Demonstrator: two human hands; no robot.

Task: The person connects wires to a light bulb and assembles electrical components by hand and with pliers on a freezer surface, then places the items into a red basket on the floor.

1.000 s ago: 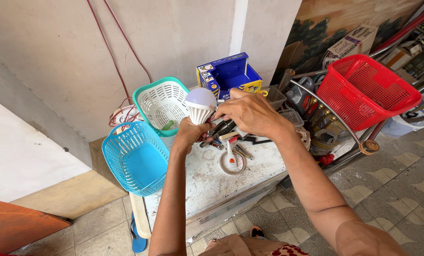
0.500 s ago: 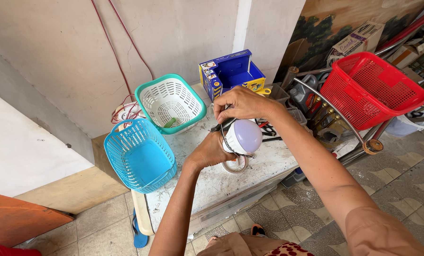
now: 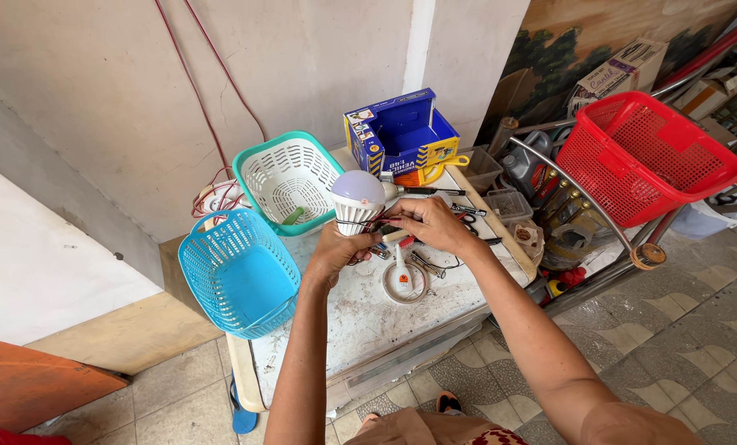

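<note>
My left hand (image 3: 335, 250) grips the ribbed white base of a light bulb (image 3: 357, 200), its round dome pointing up and away. My right hand (image 3: 428, 222) pinches at the bulb's base end, where thin wires show; what its fingertips hold is too small to tell. Both hands hover above a white worktable (image 3: 360, 321). Under them lie a soldering iron with a red and white handle on a round stand (image 3: 401, 280) and small metal tools (image 3: 426, 265).
A blue basket (image 3: 240, 272) sits at the table's left edge, a teal and white basket (image 3: 290, 177) behind it. A blue cardboard box (image 3: 401, 136) stands at the back. A red basket (image 3: 648, 156) rests on a metal rack to the right. Red cables run down the wall.
The bulb was turned dome-down toward me half a second ago; now its dome points up again, held farther left. My right hand moved from on top of it to its base.
</note>
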